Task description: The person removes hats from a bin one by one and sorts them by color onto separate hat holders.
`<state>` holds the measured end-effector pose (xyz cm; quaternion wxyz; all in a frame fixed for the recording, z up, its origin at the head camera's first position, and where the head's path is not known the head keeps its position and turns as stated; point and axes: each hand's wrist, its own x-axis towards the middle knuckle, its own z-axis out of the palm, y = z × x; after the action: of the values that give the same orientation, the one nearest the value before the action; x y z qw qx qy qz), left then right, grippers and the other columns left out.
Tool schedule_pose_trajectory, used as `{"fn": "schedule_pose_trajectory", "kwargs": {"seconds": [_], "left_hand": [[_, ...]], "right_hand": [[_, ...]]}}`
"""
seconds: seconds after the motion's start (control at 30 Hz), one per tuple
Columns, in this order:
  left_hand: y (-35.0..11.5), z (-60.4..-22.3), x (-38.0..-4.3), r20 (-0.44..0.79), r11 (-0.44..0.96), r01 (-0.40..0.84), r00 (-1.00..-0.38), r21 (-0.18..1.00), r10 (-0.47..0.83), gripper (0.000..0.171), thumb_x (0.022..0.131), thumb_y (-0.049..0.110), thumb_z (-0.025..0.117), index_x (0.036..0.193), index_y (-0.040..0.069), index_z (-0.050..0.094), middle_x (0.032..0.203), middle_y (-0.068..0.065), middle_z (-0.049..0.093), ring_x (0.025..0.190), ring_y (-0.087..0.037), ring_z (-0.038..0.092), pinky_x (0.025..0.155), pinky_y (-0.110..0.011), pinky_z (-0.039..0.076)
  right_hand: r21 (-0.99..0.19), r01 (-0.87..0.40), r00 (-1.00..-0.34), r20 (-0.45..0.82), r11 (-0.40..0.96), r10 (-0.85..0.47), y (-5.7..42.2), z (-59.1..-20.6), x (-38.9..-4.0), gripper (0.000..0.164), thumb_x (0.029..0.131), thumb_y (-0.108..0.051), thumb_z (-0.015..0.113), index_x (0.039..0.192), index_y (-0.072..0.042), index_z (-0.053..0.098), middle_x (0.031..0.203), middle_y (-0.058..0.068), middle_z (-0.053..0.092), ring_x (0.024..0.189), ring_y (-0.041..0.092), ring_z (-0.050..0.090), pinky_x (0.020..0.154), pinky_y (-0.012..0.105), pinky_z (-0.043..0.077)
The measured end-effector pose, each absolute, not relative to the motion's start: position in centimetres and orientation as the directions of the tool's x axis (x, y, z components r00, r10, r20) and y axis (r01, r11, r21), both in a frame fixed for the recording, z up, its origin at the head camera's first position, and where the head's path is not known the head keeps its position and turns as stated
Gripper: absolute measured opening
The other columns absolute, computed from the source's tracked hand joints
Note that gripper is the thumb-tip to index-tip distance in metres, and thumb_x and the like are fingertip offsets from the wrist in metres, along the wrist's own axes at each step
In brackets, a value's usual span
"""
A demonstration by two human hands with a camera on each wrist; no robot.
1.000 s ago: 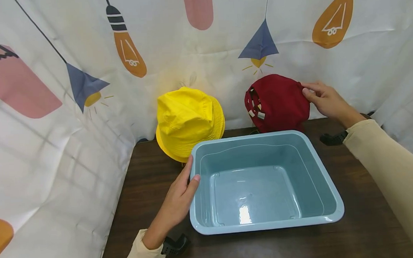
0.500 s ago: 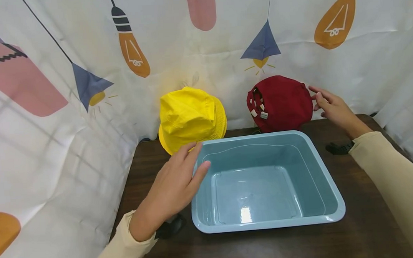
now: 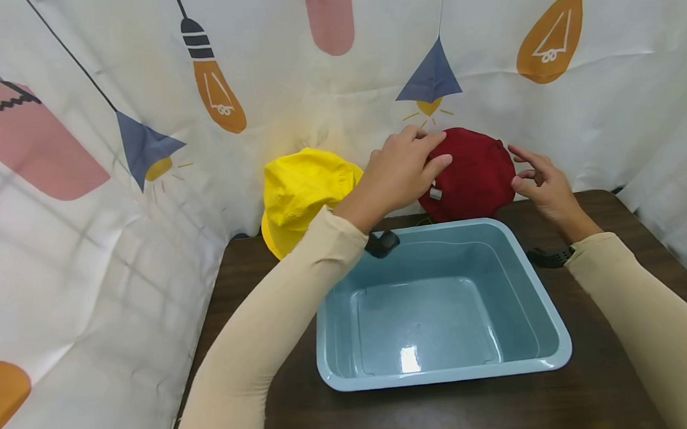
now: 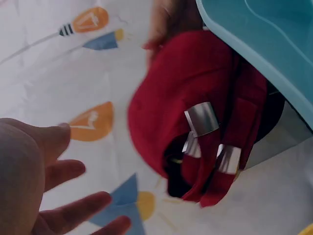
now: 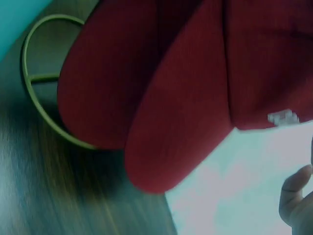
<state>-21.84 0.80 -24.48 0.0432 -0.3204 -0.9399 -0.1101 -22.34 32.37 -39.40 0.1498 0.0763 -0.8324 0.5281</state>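
Note:
A red cap (image 3: 471,174) sits at the back of the table behind a light blue basin (image 3: 423,326). Its strap with metal buckle (image 4: 202,119) faces my left hand. My left hand (image 3: 399,173) reaches across the basin to the cap's left side; the left wrist view shows its fingers spread and apart from the cap. Beside the cap's right side is my right hand (image 3: 549,189), fingers loosely bent and holding nothing. Under the cap's brim in the right wrist view, a thin greenish ring-shaped wire (image 5: 29,93) shows. A yellow hat (image 3: 302,191) stands at the left, partly hidden by my left arm.
Behind the dark wooden table (image 3: 444,411) hangs a white curtain (image 3: 279,64) printed with lamps and bulbs. The basin takes up the middle of the table, its rim close in front of the cap.
My left hand has left the basin's left rim and moved up and right to the red cap. The right hand has drawn slightly off the cap's right side. Cap and basin stay put.

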Motion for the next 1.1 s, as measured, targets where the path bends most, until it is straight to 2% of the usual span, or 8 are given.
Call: {"fn": "schedule_pose_trajectory", "kwargs": {"seconds": [0.17,0.3,0.4,0.6,0.9,1.1], "left_hand": [[4.4,-26.0,-24.5,0.128,0.818,0.553,-0.833,0.16,0.538,0.059,0.103,0.06,0.042,0.159,0.043,0.033,0.158,0.004,0.041,0.14,-0.021,0.041,0.105,-0.049,0.045],[5.9,-27.1,-25.3,0.141,0.85,0.512,-0.857,0.123,0.496,0.059,0.102,0.063,0.042,0.157,0.048,0.032,0.161,0.004,0.037,0.142,-0.022,0.036,0.105,-0.05,0.042],[6.3,-27.7,-25.6,0.169,0.863,0.493,-0.865,0.113,0.472,0.054,0.102,0.06,0.044,0.155,0.048,0.036,0.16,0.005,0.039,0.141,-0.021,0.036,0.102,-0.049,0.042],[6.5,-28.5,-25.9,0.233,0.869,0.471,-0.871,0.148,0.432,0.045,0.104,0.054,0.047,0.148,0.048,0.049,0.156,0.01,0.045,0.139,-0.018,0.039,0.097,-0.046,0.042],[7.0,-28.7,-26.3,0.31,0.861,0.486,-0.85,0.148,0.426,0.032,0.103,0.051,0.052,0.132,0.047,0.066,0.142,0.014,0.057,0.133,-0.014,0.046,0.095,-0.045,0.042],[7.0,-28.9,-26.6,0.333,0.865,0.483,-0.844,0.135,0.42,0.03,0.103,0.053,0.051,0.128,0.05,0.068,0.14,0.017,0.058,0.134,-0.014,0.045,0.099,-0.05,0.039]], "right_hand": [[-0.858,-0.309,-0.932,0.359,0.41,0.05,31.2,-39.3,-22.6,0.061,0.098,-0.017,0.066,0.155,-0.027,0.047,0.149,0.0,0.042,0.107,0.008,0.054,0.072,0.01,0.052],[-0.864,-0.32,-0.924,0.375,0.388,0.073,30.2,-39.0,-22.5,0.058,0.097,-0.016,0.067,0.152,-0.025,0.051,0.143,-0.002,0.044,0.107,0.011,0.052,0.072,0.011,0.053],[-0.869,-0.337,-0.915,0.393,0.362,0.091,29.4,-38.5,-22.0,0.056,0.097,-0.015,0.068,0.15,-0.022,0.054,0.137,-0.001,0.047,0.106,0.012,0.049,0.072,0.011,0.052],[-0.88,-0.336,-0.908,0.398,0.335,0.133,28.2,-37.5,-21.3,0.053,0.096,-0.017,0.07,0.147,-0.022,0.058,0.128,-0.012,0.048,0.11,0.014,0.043,0.073,0.011,0.051],[-0.883,-0.266,-0.934,0.335,0.386,0.124,29.3,-38.9,-22.7,0.063,0.098,-0.027,0.066,0.157,-0.028,0.043,0.138,-0.012,0.041,0.107,0.011,0.046,0.072,0.011,0.053],[-0.904,-0.223,-0.948,0.288,0.364,0.134,30.0,-39.6,-23.7,0.058,0.098,-0.029,0.067,0.152,-0.023,0.048,0.131,-0.016,0.038,0.107,0.01,0.044,0.071,0.012,0.053]]}}
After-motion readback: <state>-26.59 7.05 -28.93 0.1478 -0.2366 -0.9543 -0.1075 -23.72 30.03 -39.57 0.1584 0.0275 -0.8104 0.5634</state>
